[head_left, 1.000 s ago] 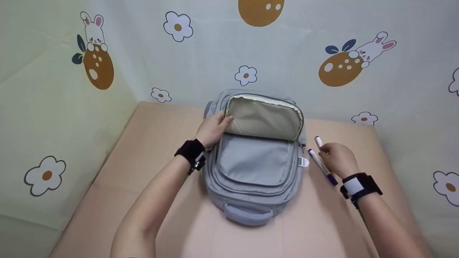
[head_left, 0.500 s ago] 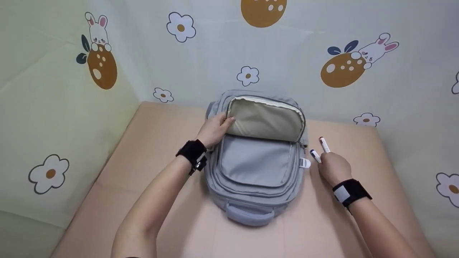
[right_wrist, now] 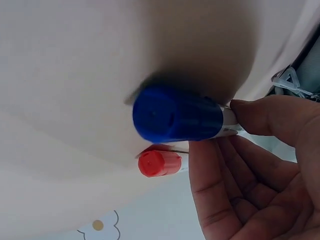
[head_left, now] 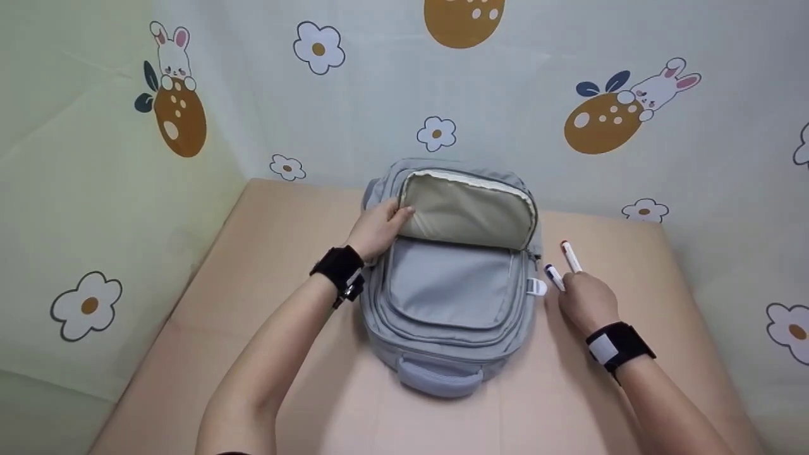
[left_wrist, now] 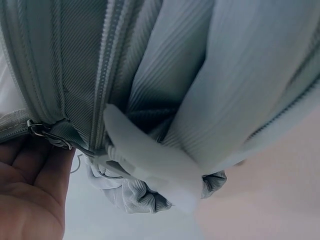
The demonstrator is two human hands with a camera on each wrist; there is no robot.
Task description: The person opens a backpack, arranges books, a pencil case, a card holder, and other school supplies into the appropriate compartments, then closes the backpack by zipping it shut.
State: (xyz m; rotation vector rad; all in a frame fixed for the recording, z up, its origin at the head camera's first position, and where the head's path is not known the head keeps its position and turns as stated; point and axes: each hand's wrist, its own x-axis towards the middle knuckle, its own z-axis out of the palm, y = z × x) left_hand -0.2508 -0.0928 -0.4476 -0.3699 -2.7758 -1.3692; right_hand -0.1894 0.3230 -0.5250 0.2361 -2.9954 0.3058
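A grey backpack [head_left: 452, 284] lies on the table with its front pocket unzipped, the beige lining [head_left: 464, 212] showing. My left hand [head_left: 377, 227] grips the left edge of the pocket flap, thumb on the lining side. In the left wrist view its fingers sit under the zip edge beside a zip pull [left_wrist: 37, 129]. Right of the backpack, my right hand [head_left: 589, 300] pinches the white barrel of a blue-capped marker [right_wrist: 175, 116] between thumb and index finger. A red-capped marker [right_wrist: 160, 163] lies just behind it, partly hidden by the index finger.
The table [head_left: 253, 272] has a pale peach cover. A curtain [head_left: 366, 114] printed with flowers and rabbits rises behind and at both sides. A white buckle [head_left: 536, 287] sticks out from the backpack's right side, close to the markers.
My right hand has moved from the red-capped marker down over the lower ends of both markers and pinches the blue-capped one. My left hand stays on the flap.
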